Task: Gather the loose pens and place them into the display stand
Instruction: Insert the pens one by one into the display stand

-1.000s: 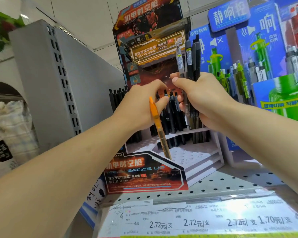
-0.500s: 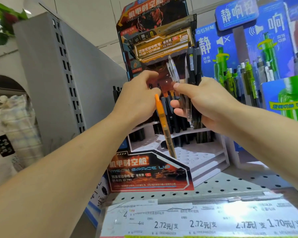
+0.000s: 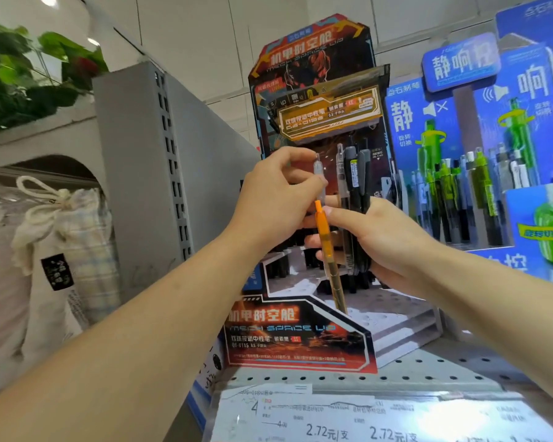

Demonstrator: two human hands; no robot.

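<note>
Our left hand [image 3: 278, 199] had lifted a clear pen [image 3: 319, 178] from the bundle [image 3: 355, 199] gripped in our right hand [image 3: 387, 240], above the display stand [image 3: 406, 327]; next it probably needed seating in a free hole.

Two bare forearms, left hand [image 3: 275, 199], right hand [image 3: 377, 237], no sleeves visible

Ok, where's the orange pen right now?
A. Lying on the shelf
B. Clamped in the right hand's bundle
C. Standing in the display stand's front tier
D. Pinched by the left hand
C: the orange pen stands tilted with its tip in the front tier of the display stand, while the left hand pinches a clear pen.
</note>
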